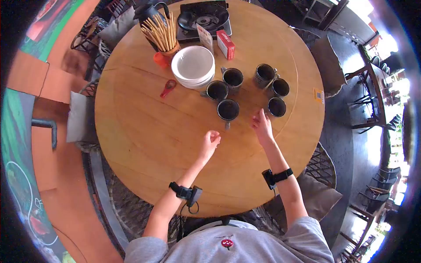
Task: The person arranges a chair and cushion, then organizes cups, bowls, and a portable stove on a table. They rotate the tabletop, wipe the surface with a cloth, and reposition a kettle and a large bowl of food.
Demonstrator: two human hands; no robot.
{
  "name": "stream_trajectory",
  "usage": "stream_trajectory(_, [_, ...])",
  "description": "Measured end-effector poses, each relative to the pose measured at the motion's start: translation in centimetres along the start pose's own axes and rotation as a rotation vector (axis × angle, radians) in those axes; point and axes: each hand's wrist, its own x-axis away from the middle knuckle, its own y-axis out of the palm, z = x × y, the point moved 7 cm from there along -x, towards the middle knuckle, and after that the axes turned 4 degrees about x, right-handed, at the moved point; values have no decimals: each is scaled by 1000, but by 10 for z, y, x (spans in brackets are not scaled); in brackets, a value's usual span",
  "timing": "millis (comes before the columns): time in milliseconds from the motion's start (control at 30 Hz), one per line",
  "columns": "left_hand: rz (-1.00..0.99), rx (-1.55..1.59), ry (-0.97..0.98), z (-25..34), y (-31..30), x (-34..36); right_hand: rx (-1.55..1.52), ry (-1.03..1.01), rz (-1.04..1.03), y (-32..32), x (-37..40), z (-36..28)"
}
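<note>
My left hand (pixel 210 143) hovers over the table in front of the mugs, loosely curled, fingers a little apart and holding nothing. Just left of the nearest right-hand mug (pixel 276 107) is my right hand (pixel 262 126), its fingers apart and empty. Behind that mug stand two more dark mugs (pixel 280 87) (pixel 265 75). Another group of three dark mugs (pixel 228 110) (pixel 217 90) (pixel 233 78) stands to their left, beside a stack of white bowls (pixel 193 68).
On the round wooden table (pixel 144 144) are a portable stove (pixel 204 19), a holder of wooden sticks (pixel 169 50), a dark kettle (pixel 150 14), a red-and-white box (pixel 225 44), a card (pixel 205 38) and a red-handled object (pixel 168 88). Cushioned chairs (pixel 322 65) surround it.
</note>
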Motion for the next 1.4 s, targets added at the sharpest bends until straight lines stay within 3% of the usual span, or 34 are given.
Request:
stream_trajectory(133, [-10,17,-29,-4,6,-3,218,-66,49,-10,16,-3])
stream_trajectory(233, [-26,0,62,4,15,-7,403,-131,-74,-19,15,3])
stream_trajectory(333, [93,44,106,20,18,-12,616,-207,-169,-23,10,-5])
stream_trajectory(467, [32,-9,165,27,28,-19,940,-532,26,-27,10,-35])
stream_trajectory(533, [19,5,121,22,29,-20,988,-543,-16,-24,5,-38])
stream_trajectory(667, [-4,-166,211,21,31,-23,1033,-672,-109,-16,3,-39])
stream_trajectory(767, [11,-207,237,27,36,-19,1034,-717,-138,-16,-10,-26])
stream_trajectory(867, [45,-254,278,27,38,-20,1046,-557,-224,5,0,-37])
stream_trajectory(967, [22,-238,278,32,35,-17,1100,-627,-256,8,6,-42])
stream_trajectory(1067, [49,-227,318,37,25,-15,1393,-532,-122,8,8,-77])
stream_trajectory(1100, [70,-227,362,44,19,-14,1307,-720,-132,16,12,-101])
stream_trajectory(1133, [89,-227,405,50,14,-12,1229,-781,-68,15,-3,-116])
stream_trajectory(1167, [95,-215,400,51,10,-13,1172,-726,-13,21,-11,-136])
stream_trajectory(1200, [100,-203,397,54,5,-17,1305,-714,-20,34,-20,-148])
stream_trajectory(1267, [116,-132,398,62,1,-28,1250,-692,-226,63,-35,-158])
stream_trajectory(1400, [177,-224,244,72,-4,-46,1492,-775,-372,113,-60,-138])
